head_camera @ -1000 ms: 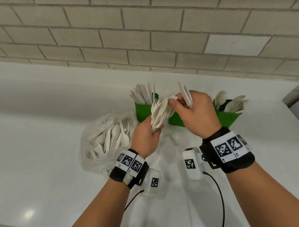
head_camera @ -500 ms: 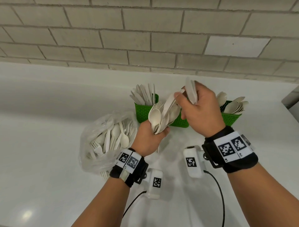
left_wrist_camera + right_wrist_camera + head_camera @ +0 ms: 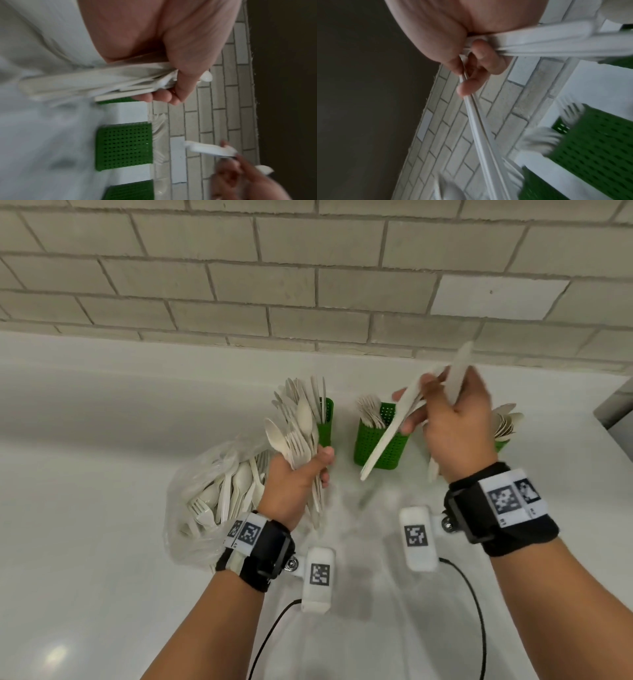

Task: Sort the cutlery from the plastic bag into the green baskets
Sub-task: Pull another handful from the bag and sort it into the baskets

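Head view looks down; wrist views — close-up — share the green basket [image 3: 124, 146].

A glossy white counter [image 3: 85, 542] runs up to a pale brick wall [image 3: 308, 268]. On it, at left, lies a crumpled clear plastic bag [image 3: 191, 491] holding pale forks and spoons. Farther back stand three green perforated baskets in a row: the left basket [image 3: 325, 419] filled with upright cutlery, the middle basket [image 3: 373, 445] with forks, and the right basket [image 3: 500, 444], largely hidden, with spoons.
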